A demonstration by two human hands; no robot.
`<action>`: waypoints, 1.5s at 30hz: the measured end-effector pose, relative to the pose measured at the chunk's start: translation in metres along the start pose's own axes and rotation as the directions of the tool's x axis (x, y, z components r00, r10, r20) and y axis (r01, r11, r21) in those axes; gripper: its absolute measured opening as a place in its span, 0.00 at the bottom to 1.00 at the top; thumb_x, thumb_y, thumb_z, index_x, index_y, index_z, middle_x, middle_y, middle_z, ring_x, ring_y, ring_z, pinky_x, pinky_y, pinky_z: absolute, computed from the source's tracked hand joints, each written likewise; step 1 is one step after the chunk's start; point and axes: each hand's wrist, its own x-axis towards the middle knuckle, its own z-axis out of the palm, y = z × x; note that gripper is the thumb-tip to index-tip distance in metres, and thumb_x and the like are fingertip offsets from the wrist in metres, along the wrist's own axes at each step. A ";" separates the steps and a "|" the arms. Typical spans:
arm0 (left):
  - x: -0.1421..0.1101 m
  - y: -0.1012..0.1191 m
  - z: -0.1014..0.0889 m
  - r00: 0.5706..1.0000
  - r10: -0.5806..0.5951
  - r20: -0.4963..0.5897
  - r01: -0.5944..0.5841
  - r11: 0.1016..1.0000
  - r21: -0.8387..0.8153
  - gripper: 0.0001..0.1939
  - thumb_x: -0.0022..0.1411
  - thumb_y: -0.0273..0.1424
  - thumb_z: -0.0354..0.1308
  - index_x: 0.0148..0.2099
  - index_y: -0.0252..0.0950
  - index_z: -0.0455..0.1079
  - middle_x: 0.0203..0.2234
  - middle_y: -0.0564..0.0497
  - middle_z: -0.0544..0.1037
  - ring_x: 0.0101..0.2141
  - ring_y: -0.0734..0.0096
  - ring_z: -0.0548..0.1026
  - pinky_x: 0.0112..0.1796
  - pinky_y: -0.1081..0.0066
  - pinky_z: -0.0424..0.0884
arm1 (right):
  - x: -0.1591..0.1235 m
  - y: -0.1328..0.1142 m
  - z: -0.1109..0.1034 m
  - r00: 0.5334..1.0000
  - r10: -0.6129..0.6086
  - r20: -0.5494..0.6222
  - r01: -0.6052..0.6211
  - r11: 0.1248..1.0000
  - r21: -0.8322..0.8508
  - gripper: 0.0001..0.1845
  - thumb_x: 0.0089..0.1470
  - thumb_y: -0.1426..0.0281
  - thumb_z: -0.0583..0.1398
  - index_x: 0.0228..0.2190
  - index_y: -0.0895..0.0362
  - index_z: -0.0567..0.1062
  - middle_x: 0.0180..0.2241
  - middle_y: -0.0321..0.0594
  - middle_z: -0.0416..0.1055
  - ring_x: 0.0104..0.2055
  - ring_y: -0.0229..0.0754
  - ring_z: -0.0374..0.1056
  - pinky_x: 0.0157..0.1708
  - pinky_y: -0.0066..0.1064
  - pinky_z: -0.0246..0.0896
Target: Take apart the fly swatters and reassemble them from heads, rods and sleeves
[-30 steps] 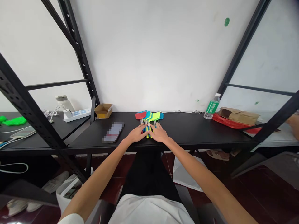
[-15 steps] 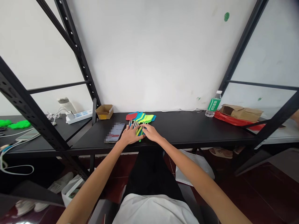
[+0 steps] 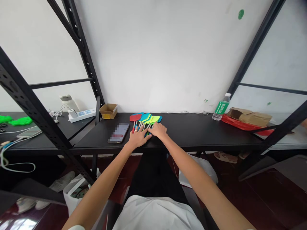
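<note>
Several spatulas with flat heads and slim handles lie fanned together on the black table. A red spatula [image 3: 135, 118] is at the left, yellow-green spatulas [image 3: 153, 119] are in the middle, and a blue spatula [image 3: 160, 118] shows at the right edge. My left hand [image 3: 137, 137] rests over the handles with its fingers stretched and spread, a ring on one finger. At the right side of the bunch, my right hand [image 3: 158, 130] has its fingers curled in around the handles. Both hands cover most of the handles' lower ends.
A phone [image 3: 119, 132] lies left of the spatulas, with a small open cardboard box [image 3: 108, 111] behind it. A water bottle [image 3: 221, 107] stands at the right beside brown packaging [image 3: 250, 116] on a red bag [image 3: 240, 124]. Black metal posts [image 3: 83, 51] frame the table.
My right hand has shifted slightly right and its fingers have curled in. My left hand stays on the handles, its fingers more spread. The camera view has tilted a little.
</note>
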 end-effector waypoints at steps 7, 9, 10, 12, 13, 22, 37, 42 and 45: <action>-0.009 -0.005 -0.003 1.000 -0.013 -0.013 0.013 1.000 -0.019 0.28 0.68 0.50 0.39 0.68 0.57 0.56 0.70 0.53 0.52 0.66 0.36 0.51 0.57 0.36 0.54 | 0.013 0.021 -0.008 0.989 0.142 -0.030 -0.143 0.990 -0.021 0.29 0.55 0.66 0.59 0.56 0.62 0.67 0.53 0.62 0.70 0.52 0.61 0.70 0.45 0.45 0.67; -0.012 -0.008 -0.003 0.999 -0.032 -0.040 0.031 0.999 -0.017 0.27 0.68 0.48 0.40 0.67 0.57 0.57 0.69 0.54 0.54 0.66 0.38 0.52 0.57 0.37 0.55 | 0.015 0.039 -0.014 0.983 0.177 -0.052 -0.178 0.984 -0.023 0.29 0.55 0.67 0.59 0.57 0.64 0.66 0.52 0.63 0.70 0.53 0.62 0.70 0.46 0.47 0.67; -0.013 -0.010 -0.003 0.998 -0.040 -0.052 0.039 0.999 -0.017 0.27 0.68 0.47 0.40 0.67 0.57 0.58 0.69 0.55 0.55 0.66 0.40 0.53 0.57 0.39 0.56 | 0.016 0.049 -0.017 0.979 0.195 -0.058 -0.197 0.980 -0.024 0.29 0.55 0.68 0.59 0.57 0.64 0.67 0.52 0.64 0.70 0.53 0.62 0.70 0.46 0.47 0.67; -0.015 -0.014 -0.003 0.997 -0.049 -0.067 0.048 0.999 -0.015 0.27 0.68 0.47 0.40 0.67 0.56 0.58 0.69 0.55 0.55 0.66 0.42 0.53 0.58 0.41 0.57 | 0.018 0.069 -0.025 0.973 0.224 -0.055 -0.226 0.974 -0.022 0.25 0.53 0.68 0.60 0.52 0.64 0.72 0.50 0.64 0.71 0.52 0.63 0.70 0.46 0.47 0.67; -0.015 -0.017 -0.004 0.997 -0.049 -0.067 0.048 0.999 -0.014 0.27 0.68 0.47 0.40 0.67 0.56 0.58 0.69 0.56 0.55 0.66 0.42 0.53 0.58 0.41 0.57 | 0.018 0.077 -0.029 0.971 0.233 -0.050 -0.234 0.972 -0.018 0.23 0.52 0.68 0.60 0.49 0.63 0.75 0.49 0.63 0.72 0.52 0.63 0.71 0.45 0.47 0.67; -0.014 -0.051 -0.012 0.998 -0.062 -0.023 0.061 0.998 -0.012 0.28 0.68 0.49 0.39 0.67 0.55 0.58 0.69 0.58 0.54 0.67 0.45 0.52 0.60 0.44 0.56 | 0.019 0.120 -0.031 0.958 0.271 -0.099 -0.240 0.939 0.247 0.15 0.51 0.63 0.60 0.32 0.62 0.79 0.42 0.62 0.75 0.50 0.66 0.70 0.46 0.48 0.64; 0.019 0.049 -0.016 0.970 0.134 -0.203 -0.178 0.960 -0.216 0.28 0.68 0.47 0.47 0.64 0.38 0.60 0.58 0.43 0.71 0.57 0.55 0.69 0.55 0.60 0.64 | 0.009 0.087 -0.019 0.985 0.161 -0.067 0.037 0.182 0.983 0.16 0.58 0.56 0.59 0.32 0.56 0.75 0.28 0.39 0.76 0.27 0.37 0.71 0.27 0.27 0.67; 0.041 0.111 -0.005 0.991 -0.023 -0.131 -0.037 0.901 -0.433 0.14 0.67 0.38 0.50 0.53 0.40 0.63 0.42 0.45 0.79 0.44 0.55 0.77 0.40 0.64 0.70 | 0.013 0.062 -0.026 0.985 0.172 0.004 0.059 -0.363 0.930 0.08 0.55 0.65 0.64 0.30 0.56 0.72 0.26 0.37 0.75 0.25 0.38 0.70 0.23 0.29 0.68; 0.041 0.124 -0.001 0.986 -0.031 -0.166 -0.046 0.897 -0.439 0.11 0.67 0.33 0.48 0.51 0.41 0.62 0.43 0.45 0.78 0.44 0.54 0.77 0.40 0.64 0.69 | 0.017 0.066 -0.042 0.965 0.255 0.059 0.062 -0.443 0.894 0.08 0.56 0.70 0.62 0.28 0.55 0.68 0.21 0.31 0.70 0.19 0.34 0.64 0.17 0.26 0.61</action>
